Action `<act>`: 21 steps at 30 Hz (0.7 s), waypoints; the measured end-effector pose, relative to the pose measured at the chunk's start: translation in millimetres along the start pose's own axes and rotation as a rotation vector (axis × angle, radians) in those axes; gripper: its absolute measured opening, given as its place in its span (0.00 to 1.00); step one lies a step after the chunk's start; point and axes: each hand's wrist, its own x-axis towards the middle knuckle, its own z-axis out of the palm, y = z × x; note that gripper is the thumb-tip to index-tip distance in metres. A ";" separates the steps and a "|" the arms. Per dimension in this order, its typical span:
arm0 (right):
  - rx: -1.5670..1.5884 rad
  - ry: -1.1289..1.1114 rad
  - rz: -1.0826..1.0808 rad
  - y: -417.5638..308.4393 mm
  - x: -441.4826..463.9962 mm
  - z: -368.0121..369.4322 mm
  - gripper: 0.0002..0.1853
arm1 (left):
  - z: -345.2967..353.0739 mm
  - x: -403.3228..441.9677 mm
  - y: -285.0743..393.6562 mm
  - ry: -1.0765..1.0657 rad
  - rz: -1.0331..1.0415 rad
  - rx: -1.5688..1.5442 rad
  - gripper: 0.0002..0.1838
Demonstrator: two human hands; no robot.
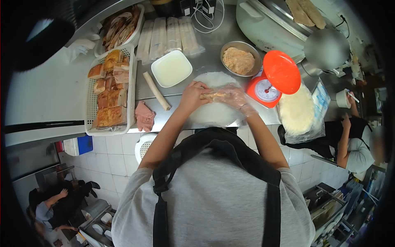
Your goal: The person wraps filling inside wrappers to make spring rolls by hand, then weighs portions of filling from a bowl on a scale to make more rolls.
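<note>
the left hand (196, 93) is pinching the filling (213, 95) at nine o'clock; the gloved right hand (235, 97) is touching its three-o'clock end, grip unclear, over a white sheet (210, 115).

The desk (207, 40) is smooth metal with a soft sheen, and the bowl (225, 55) on it is metal too, its filling (238, 61) rough and matt. Glossy orange-red plastic forms the kitchen scale (265, 89), smooth white the square dish (171, 68); clear, crinkled plastic glints on the right hand (238, 98), above matt grey shirt cloth (230, 193).
</note>
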 end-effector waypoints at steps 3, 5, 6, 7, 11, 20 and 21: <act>0.173 -0.112 0.156 16.0 -3.3 -3.3 0.19 | 0.7 -5.8 4.5 -0.035 -0.047 0.014 0.20; 0.150 -0.120 0.161 17.4 -2.4 -10.1 0.21 | 1.0 4.0 5.7 -0.056 -0.073 0.035 0.22; 0.146 -0.132 0.172 13.0 -6.5 -12.4 0.22 | 0.7 4.6 9.7 -0.068 -0.089 0.050 0.22; 0.118 -0.106 0.139 11.3 -8.7 -17.2 0.23 | 0.2 1.8 12.8 -0.085 -0.113 0.065 0.22; 0.108 -0.113 0.210 6.2 -12.0 -33.3 0.23 | 2.7 9.3 22.7 -0.085 -0.092 0.118 0.20; 0.078 -0.089 0.149 16.0 -16.5 -43.7 0.24 | 35.6 22.0 33.3 0.002 0.027 0.018 0.13; 0.100 -0.109 0.185 16.7 -15.9 -45.2 0.25 | 36.0 23.1 33.4 -0.001 0.021 0.014 0.13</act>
